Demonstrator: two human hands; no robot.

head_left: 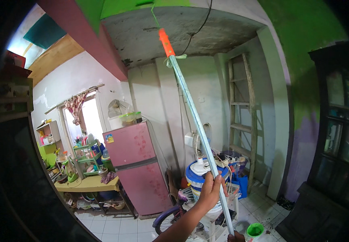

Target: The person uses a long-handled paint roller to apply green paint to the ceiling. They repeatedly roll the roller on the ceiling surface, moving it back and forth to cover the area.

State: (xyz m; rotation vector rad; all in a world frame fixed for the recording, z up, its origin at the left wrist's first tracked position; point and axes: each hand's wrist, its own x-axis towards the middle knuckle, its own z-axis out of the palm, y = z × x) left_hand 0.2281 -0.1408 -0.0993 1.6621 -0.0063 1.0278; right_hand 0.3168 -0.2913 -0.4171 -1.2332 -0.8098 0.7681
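Observation:
My left hand (212,185) grips a long pale metal pole (192,105) partway along its lower half. My right hand (235,238) is closed on the pole at the bottom edge, mostly cut off. At the pole's upper end an orange roller handle (166,42) is tied on with pale cloth, and its thin green frame reaches up to a small green roller (144,3) at the green-painted upper surface (122,8), above a bare grey ceiling section (230,28). A green bucket with green paint inside (255,236) stands on the floor near my right hand.
A pink fridge (130,149) with containers on top stands beside a yellow counter (85,184) of kitchenware. A white fan (202,141) rests on buckets (194,177) beside a bicycle (166,218). A wooden ladder (247,105) leans at the wall. A dark cabinet (331,169) is at right.

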